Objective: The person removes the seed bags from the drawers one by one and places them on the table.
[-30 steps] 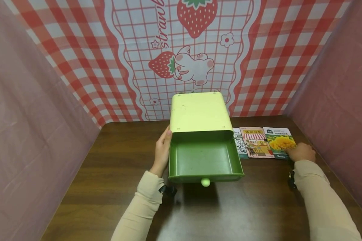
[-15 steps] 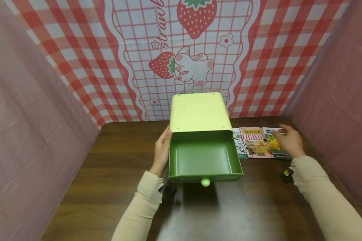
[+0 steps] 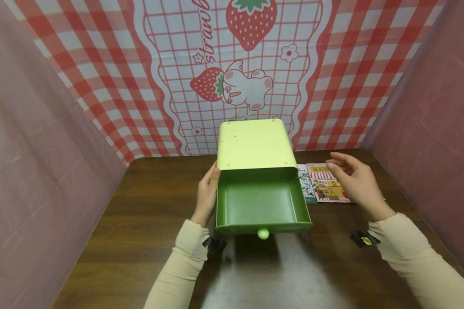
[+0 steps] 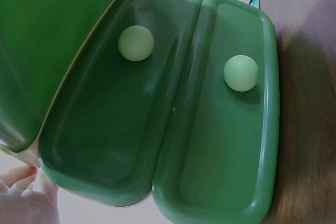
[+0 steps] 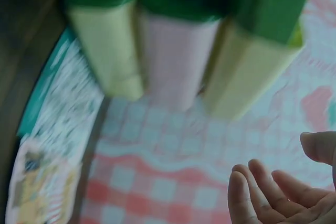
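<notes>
A small drawer cabinet (image 3: 255,143) with a pale yellow-green top stands mid-table. Its green top drawer (image 3: 261,206) is pulled out and bare inside, with a round knob (image 3: 263,233) in front. Two lower drawers (image 4: 100,129) with knobs are closed in the left wrist view. My left hand (image 3: 206,195) rests along the cabinet's left side, thumb at the front edge. To the right, my right hand (image 3: 357,182) is over the booklets, thumb apart from loosely bent fingers, holding nothing. A pink shop-picture booklet (image 3: 325,189) lies partly under it in view; the flower booklet is almost wholly hidden.
A black-and-white patterned booklet (image 3: 306,182) lies between cabinet and pink booklet. The brown wooden table (image 3: 151,223) ends at a checked strawberry cloth (image 3: 139,86) behind. Pink curtains (image 3: 429,107) flank both sides.
My right hand has lifted off the flower booklet and moved left to the pink one, its fingers spreading. The left hand and the cabinet have stayed put.
</notes>
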A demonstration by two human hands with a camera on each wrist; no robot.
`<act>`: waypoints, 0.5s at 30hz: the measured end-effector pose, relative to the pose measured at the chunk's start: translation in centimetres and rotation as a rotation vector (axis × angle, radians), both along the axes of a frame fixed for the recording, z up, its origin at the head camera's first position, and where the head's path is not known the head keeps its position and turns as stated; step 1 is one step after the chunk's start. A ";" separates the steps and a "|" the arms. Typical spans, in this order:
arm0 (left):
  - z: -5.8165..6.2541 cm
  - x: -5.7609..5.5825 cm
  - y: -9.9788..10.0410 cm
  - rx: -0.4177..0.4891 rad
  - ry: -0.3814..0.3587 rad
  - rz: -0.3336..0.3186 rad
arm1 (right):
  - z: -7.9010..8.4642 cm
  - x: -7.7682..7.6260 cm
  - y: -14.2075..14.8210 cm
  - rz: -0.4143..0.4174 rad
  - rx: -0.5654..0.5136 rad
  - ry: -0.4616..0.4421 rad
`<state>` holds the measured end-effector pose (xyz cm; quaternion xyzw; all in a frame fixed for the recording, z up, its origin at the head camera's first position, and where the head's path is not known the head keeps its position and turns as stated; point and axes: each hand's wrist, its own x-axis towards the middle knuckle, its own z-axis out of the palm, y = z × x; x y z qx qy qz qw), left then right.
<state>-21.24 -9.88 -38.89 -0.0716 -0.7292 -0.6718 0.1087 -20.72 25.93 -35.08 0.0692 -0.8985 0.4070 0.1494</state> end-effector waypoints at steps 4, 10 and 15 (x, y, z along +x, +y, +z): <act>-0.1 0.0 0.0 0.004 0.002 0.000 | 1.3 1.9 -2.1 0.079 -0.032 0.051; -0.3 0.0 0.0 0.013 -0.002 0.003 | 2.8 4.9 -5.0 0.201 -0.078 0.110; -0.4 0.0 0.0 0.036 0.001 0.000 | 3.4 7.2 -6.9 0.293 -0.098 0.124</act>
